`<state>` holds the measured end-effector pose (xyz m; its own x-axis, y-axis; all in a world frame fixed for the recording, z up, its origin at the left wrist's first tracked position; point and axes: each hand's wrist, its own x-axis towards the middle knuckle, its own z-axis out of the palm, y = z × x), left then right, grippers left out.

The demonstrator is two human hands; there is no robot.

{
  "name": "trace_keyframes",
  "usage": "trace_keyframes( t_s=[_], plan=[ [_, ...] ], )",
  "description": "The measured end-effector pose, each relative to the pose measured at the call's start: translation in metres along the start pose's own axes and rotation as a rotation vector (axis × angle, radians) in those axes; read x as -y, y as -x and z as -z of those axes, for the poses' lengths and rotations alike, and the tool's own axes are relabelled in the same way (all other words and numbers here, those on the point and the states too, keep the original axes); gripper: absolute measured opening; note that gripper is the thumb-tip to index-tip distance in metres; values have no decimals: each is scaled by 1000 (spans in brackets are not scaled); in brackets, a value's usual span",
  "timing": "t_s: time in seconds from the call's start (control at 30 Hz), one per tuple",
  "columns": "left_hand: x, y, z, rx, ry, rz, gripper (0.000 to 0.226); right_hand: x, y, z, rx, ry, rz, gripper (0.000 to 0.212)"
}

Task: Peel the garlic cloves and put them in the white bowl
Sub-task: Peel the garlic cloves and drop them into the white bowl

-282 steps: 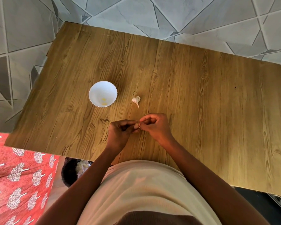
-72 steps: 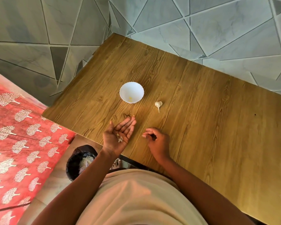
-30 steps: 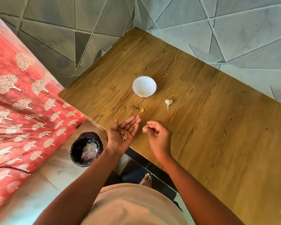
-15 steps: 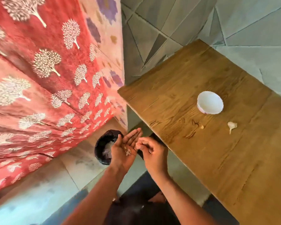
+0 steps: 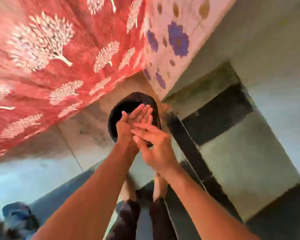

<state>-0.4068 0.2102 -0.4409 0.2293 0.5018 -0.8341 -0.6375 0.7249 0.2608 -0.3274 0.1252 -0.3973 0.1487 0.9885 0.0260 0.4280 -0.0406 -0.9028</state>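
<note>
My left hand (image 5: 132, 121) is held flat, palm up and tilted, right over a black round bin (image 5: 114, 116) on the floor. My right hand (image 5: 152, 144) lies across its palm with straight fingers touching it. The frame is blurred and no garlic skin shows between the hands. The white bowl, the garlic and the wooden table are out of view.
A red cloth with white tree prints (image 5: 50, 58) hangs at the left and top, next to a pale flowered cloth (image 5: 171, 40). Grey and black floor tiles (image 5: 241, 153) spread to the right. My feet (image 5: 159, 187) stand below the hands.
The view swung down and left, away from the table to the floor. Both hands moved over the bin, and the right hand now lies open across the left palm instead of pinching.
</note>
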Motion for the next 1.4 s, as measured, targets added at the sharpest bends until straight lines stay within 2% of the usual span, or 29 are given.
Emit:
trace_keyframes(
  t_s=[0.13,0.23,0.3,0.43,0.53,0.63,0.67,0.73,0.8,0.87,0.93,1.0,1.03,1.1,1.17,1.2,1.3,1.4],
  plan=[
    [2,-74,49,-59,30,22,76,-100,-4,-55,263,61,35,45],
    [3,-114,80,-48,-34,26,77,-163,-16,-85,311,207,-8,60],
    [3,-134,94,-61,-49,38,78,-182,-24,-96,316,201,-35,67],
    [-2,-161,106,-90,-89,72,97,-191,-33,-119,489,57,53,67],
    [-6,-155,102,-13,-30,146,100,-214,-40,-125,406,71,-109,67],
    [-3,-150,99,29,15,127,93,-221,-55,-126,300,179,-281,64],
    [-3,-150,96,11,20,106,91,-215,-59,-128,297,159,-243,61],
    [-5,-152,90,-96,-22,72,86,-199,-63,-132,394,19,-121,53],
    [-7,-152,88,-94,-30,87,89,-205,-67,-134,492,-59,-141,51],
    [-12,-145,84,34,-13,112,97,-223,-80,-128,446,54,-303,51],
    [-17,-143,87,68,-72,71,94,-233,-93,-121,318,174,-472,49],
    [-21,-149,92,6,-113,26,87,-224,-94,-122,177,139,-445,49],
    [-23,-151,94,-31,-108,35,85,-215,-91,-125,186,72,-355,49],
    [-25,-152,94,-35,-57,55,87,-201,-76,-133,357,-27,-168,48],
    [-27,-149,93,3,-70,49,84,-207,-65,-138,487,-26,-147,49],
    [-27,-143,92,14,-103,52,83,-213,-64,-137,466,13,-203,49],
    [-24,-126,89,-38,-292,23,66,-222,-67,-128,221,132,-339,46],
    [-21,-92,76,-172,-561,-99,35,-196,-65,-106,-11,90,-431,29]
  ],
)
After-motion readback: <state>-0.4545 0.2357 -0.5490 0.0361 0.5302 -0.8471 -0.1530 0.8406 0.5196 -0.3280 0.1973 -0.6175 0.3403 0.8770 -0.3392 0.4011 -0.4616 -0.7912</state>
